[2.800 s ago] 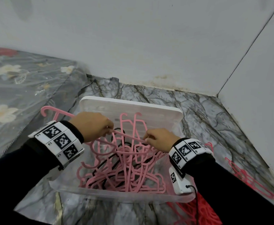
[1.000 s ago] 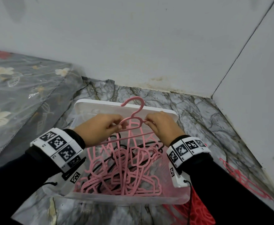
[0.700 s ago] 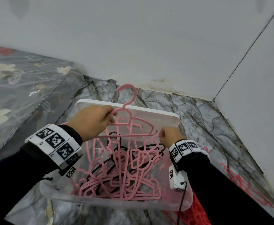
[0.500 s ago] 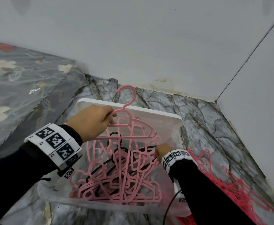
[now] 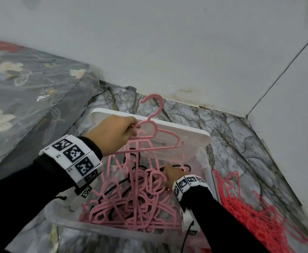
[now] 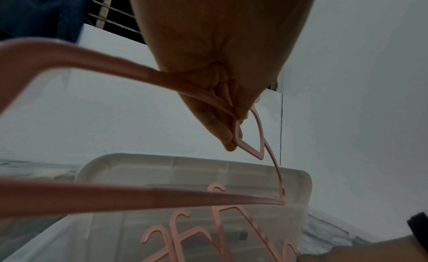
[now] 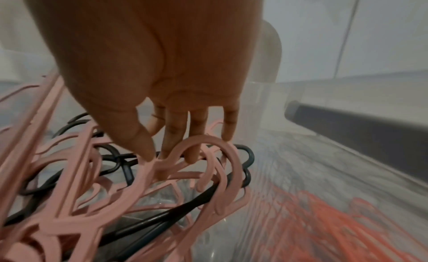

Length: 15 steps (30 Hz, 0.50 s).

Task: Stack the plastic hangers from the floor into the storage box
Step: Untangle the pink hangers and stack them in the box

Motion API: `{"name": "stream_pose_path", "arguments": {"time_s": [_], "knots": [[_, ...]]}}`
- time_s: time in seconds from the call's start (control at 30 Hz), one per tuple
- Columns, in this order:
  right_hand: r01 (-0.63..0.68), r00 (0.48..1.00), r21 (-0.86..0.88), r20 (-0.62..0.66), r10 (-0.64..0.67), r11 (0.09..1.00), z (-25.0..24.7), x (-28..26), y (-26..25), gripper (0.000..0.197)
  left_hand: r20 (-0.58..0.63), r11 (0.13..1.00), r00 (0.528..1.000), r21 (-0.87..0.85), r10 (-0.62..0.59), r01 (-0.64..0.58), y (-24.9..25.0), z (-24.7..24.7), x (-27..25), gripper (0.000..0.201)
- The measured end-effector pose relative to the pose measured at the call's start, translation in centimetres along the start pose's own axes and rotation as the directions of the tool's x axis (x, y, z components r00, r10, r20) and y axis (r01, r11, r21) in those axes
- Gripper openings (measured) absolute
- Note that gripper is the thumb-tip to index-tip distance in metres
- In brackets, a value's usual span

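Observation:
A clear storage box (image 5: 98,228) stands on the marble-patterned floor, holding a tangled pile of pink hangers (image 5: 131,203) and some black hangers (image 5: 131,158). My left hand (image 5: 134,127) holds one pink hanger (image 5: 157,133) upright over the box's far end. In the left wrist view its fingers (image 6: 229,136) pinch that hanger (image 6: 115,196) just below the hook. My right hand (image 5: 171,172) is down inside the box at the right. Its straight fingers (image 7: 176,138) touch the hooks of the piled hangers (image 7: 143,176), and the black hangers (image 7: 245,154) lie beneath.
The box's white lid (image 5: 189,138) leans at its far end. A heap of red hangers (image 5: 250,216) lies on the floor right of the box, near the wall corner. A floral plastic-covered mattress (image 5: 22,88) borders the left.
My right hand let go of the pink hanger and dropped into the box onto the pile. My left hand lifted that hanger upright and holds it alone.

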State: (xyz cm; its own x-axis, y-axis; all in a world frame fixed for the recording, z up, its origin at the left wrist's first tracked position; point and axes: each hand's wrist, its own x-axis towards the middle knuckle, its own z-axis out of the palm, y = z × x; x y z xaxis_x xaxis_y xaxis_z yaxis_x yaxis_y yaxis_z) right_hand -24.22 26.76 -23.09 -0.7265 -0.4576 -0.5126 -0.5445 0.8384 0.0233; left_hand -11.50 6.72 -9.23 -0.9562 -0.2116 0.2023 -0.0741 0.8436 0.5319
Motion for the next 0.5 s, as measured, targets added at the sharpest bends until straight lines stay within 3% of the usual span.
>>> {"name": "stream_pose_path", "arguments": {"time_s": [0.13, 0.37, 0.5], "knots": [[0.083, 0.994, 0.019, -0.067, -0.082, 0.996, -1.6, -2.3, -0.7, 0.024, -0.096, 0.996, 0.995, -0.084, -0.005, -0.003, 0.3, -0.5, -0.1, 0.012], [0.264, 0.963, 0.224, -0.105, -0.247, 0.938, -5.7, -7.0, -0.5, 0.031, -0.154, 1.0, 0.988, 0.021, 0.001, 0.002, 0.7, -1.7, -0.4, 0.015], [0.297, 0.953, 0.227, -0.124, -0.275, 0.927, -7.8, -9.7, -1.2, 0.021, -0.211, 1.0, 0.978, -0.025, -0.005, -0.001, 1.1, -2.3, -0.5, 0.012]]}}
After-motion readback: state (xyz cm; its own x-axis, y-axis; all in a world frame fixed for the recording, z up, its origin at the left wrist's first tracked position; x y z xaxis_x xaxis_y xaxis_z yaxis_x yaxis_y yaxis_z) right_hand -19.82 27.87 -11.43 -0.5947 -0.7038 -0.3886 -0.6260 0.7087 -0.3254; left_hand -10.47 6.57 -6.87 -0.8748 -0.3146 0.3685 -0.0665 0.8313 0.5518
